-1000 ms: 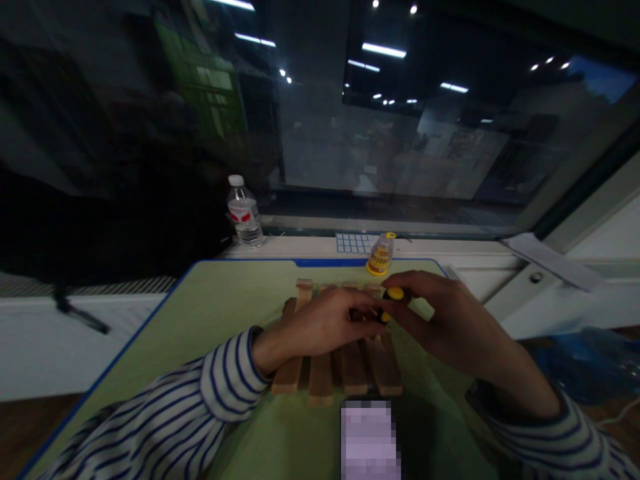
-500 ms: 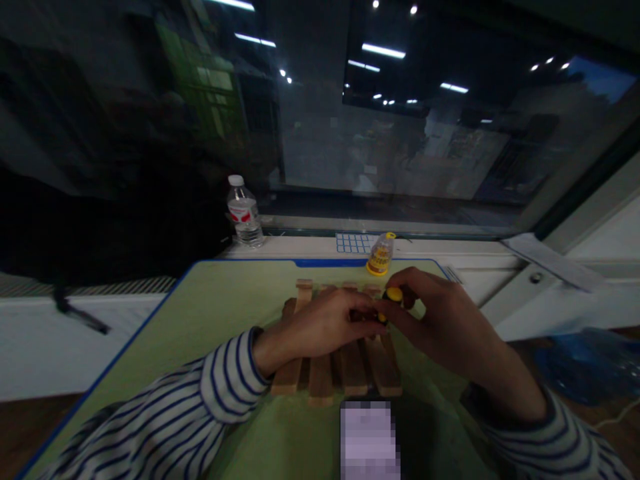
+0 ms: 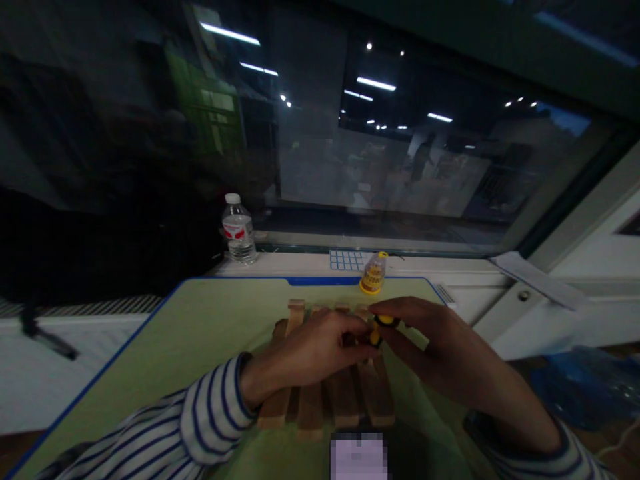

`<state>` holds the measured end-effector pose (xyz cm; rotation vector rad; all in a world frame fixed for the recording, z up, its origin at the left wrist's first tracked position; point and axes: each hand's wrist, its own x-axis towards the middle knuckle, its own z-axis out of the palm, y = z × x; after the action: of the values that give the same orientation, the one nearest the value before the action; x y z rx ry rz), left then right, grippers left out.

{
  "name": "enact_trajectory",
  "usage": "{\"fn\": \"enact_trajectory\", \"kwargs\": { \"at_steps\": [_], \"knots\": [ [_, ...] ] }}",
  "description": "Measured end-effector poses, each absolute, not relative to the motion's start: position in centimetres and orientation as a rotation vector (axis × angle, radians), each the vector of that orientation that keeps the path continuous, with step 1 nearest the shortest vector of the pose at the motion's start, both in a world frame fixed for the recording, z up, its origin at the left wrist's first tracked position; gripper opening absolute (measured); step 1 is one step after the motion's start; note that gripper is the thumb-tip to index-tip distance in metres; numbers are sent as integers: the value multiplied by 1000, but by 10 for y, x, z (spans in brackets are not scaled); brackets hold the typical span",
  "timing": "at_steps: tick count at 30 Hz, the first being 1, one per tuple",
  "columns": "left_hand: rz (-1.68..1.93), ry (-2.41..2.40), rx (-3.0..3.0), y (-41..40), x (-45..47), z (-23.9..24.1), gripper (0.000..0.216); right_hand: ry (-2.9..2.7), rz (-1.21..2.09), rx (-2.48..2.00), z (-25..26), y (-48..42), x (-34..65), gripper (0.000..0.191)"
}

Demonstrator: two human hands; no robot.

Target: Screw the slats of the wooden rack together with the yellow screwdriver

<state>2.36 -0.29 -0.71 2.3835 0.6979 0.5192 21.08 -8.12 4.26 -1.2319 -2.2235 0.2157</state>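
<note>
My right hand [image 3: 433, 337] pinches a short yellow-and-black handled piece [image 3: 386, 321] between thumb and fingers; its exact kind is not clear. My left hand [image 3: 320, 343] lies across a small wooden slatted rack [image 3: 310, 407], its thumb and forefinger closed about a lower yellow part [image 3: 375, 337] close to that piece. Whether the two yellow parts are one object is hidden by my fingers. Both hands meet over the right side of the rack, whose several slats run away from me.
A phone [image 3: 359, 457] with a blurred screen lies before the rack on the green, blue-edged table [image 3: 225, 313]. Behind the rack stands a clear cone-shaped container [image 3: 373, 273] with yellow ends. A water bottle [image 3: 239, 230] stands on the windowsill [image 3: 280, 260], below a large window.
My view has tilted up, so the scene sits lower. My right fingers have shifted over the top of the yellow-and-black piece, covering more of it; the left hand stays on the rack.
</note>
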Motion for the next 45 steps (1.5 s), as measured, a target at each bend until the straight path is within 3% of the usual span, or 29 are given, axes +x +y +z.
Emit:
{"fn": "enact_trajectory", "kwargs": {
  "at_steps": [45],
  "knots": [
    [432,615,2256,0,23,-4,20,-2132,121,-1485,35,-77,209,14]
  ]
}}
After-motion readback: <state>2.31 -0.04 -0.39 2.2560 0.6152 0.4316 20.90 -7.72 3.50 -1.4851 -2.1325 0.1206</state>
